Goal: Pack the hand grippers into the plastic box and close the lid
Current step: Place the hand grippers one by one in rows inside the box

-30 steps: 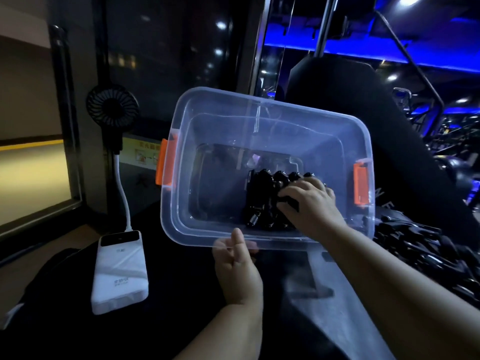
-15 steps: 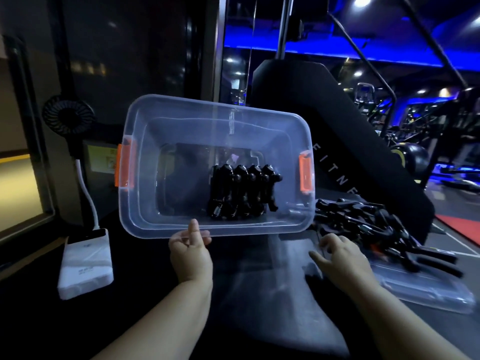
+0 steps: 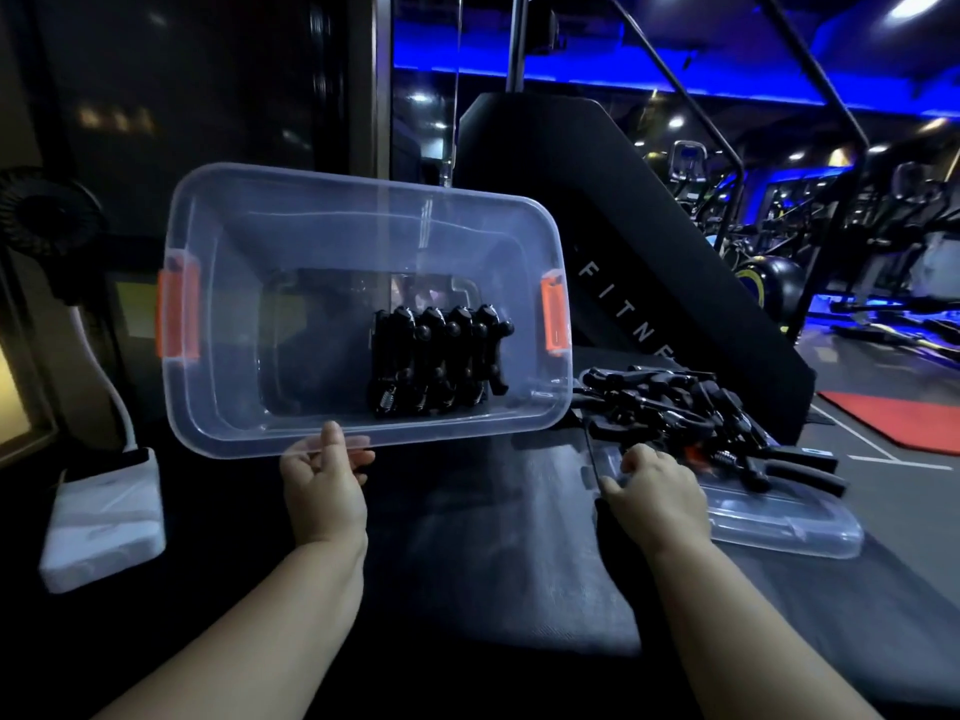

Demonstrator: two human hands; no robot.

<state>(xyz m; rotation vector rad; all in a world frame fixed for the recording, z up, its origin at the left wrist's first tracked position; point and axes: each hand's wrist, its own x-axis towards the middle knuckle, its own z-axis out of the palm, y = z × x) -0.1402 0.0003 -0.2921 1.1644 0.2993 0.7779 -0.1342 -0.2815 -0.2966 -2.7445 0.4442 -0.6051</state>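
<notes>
Hand grippers (image 3: pixel 436 363) already packed stand in a tight black row inside the plastic box (image 3: pixel 363 241), right of its middle and against the lower wall as I see it, with their coil springs at the low end. I count about four, pressed side by side. The box is clear, with an orange latch (image 3: pixel 179 314) on its left end and another orange latch (image 3: pixel 555 317) on its right end. It is tipped up so that its opening faces me.

My left grip (image 3: pixel 324 480) is clamped on the near rim of the box, thumb on top of the rim and fingers curled beneath it. My right grip (image 3: pixel 657 496) is over the left end of the lid (image 3: pixel 779 522), knuckles up and fingers bent downward. I cannot tell whether those fingers are clamped on anything or only touching the lid.

The lid lies flat on the tabletop (image 3: pixel 493 537), to the right of the box and separate from it. A loose pile of grippers (image 3: pixel 691 413) rests on its far part, just beyond my right fingertips, with handles pointing in many directions.

On the left of the tabletop lies a white power bank (image 3: pixel 104 522), and a small black fan (image 3: pixel 49 210) stands above it. Behind the box rises a black padded backrest (image 3: pixel 597 200) with pale lettering. A red mat (image 3: pixel 893 420) lies on the floor at the far right.
</notes>
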